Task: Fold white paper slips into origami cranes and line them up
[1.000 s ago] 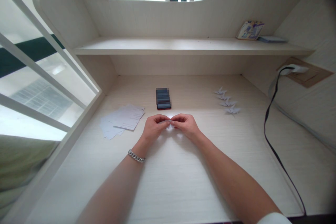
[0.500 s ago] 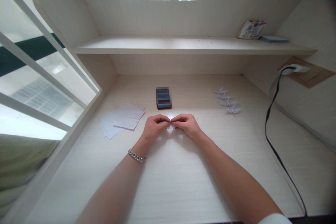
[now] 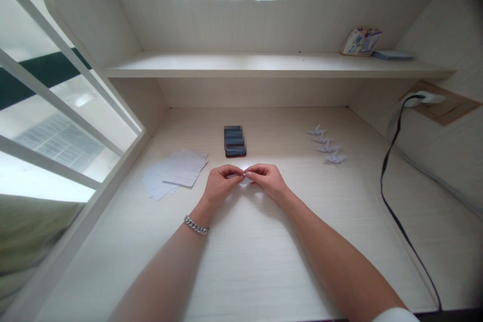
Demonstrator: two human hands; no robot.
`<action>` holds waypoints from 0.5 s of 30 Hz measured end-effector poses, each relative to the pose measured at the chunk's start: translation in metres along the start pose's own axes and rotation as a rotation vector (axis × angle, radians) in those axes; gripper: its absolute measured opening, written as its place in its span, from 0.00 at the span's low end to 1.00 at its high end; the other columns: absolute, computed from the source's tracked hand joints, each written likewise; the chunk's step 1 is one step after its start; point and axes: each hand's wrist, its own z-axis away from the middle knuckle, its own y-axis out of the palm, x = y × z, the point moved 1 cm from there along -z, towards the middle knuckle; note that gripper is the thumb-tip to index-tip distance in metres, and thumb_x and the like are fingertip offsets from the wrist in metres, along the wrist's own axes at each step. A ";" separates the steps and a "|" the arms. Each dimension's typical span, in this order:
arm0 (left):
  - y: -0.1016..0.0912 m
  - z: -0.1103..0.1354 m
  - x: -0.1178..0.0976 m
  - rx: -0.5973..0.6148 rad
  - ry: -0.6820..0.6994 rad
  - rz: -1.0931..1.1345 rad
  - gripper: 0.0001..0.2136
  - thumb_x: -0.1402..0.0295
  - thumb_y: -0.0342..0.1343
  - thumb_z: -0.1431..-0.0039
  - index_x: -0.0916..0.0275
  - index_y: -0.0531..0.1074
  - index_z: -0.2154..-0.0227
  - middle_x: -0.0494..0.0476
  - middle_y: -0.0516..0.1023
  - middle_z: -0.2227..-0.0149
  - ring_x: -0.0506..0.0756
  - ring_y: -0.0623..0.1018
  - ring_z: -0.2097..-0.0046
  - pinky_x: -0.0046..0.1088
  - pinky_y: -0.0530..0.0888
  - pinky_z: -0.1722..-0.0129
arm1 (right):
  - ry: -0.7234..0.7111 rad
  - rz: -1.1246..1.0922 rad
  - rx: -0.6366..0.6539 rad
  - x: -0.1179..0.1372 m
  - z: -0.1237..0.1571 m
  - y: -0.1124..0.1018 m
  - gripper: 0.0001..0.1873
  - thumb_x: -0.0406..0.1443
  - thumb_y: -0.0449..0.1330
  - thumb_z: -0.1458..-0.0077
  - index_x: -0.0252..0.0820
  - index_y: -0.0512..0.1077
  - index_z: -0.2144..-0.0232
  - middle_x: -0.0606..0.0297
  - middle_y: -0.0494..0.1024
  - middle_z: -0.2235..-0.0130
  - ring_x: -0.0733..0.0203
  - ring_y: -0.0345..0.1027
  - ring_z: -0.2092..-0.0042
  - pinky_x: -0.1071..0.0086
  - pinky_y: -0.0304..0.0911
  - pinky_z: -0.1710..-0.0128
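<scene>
My left hand (image 3: 222, 181) and my right hand (image 3: 267, 179) meet fingertip to fingertip above the middle of the desk. Both are closed in a pinch on a small piece of white folded paper (image 3: 246, 180), most of it covered by my fingers. Just beyond the hands lies a phone (image 3: 235, 142) with its screen blurred out. Several white paper cranes (image 3: 329, 149) stand in a slanting row off to the right. To the left of my left hand, loose sheets of white paper (image 3: 184, 168) overlap in a fanned pile.
A shelf (image 3: 241, 64) runs across the back, carrying a small colourful packet (image 3: 361, 42) and a flat pale item (image 3: 393, 55) at its right end. From the wall socket (image 3: 441, 103) a black cable (image 3: 392, 211) trails down along the right side. White rails (image 3: 56, 95) border the left.
My fingertips have shifted very slightly on the folded paper. Both hands stay in the same place, and everything else on the desk is unmoved.
</scene>
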 end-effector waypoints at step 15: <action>-0.001 0.000 -0.001 0.022 -0.003 -0.057 0.09 0.64 0.61 0.55 0.64 0.76 0.72 0.58 0.79 0.69 0.54 0.76 0.67 0.27 0.71 0.67 | 0.007 0.034 -0.024 -0.005 -0.002 0.000 0.13 0.41 0.64 0.59 0.38 0.77 0.71 0.61 0.78 0.71 0.62 0.69 0.71 0.69 0.64 0.71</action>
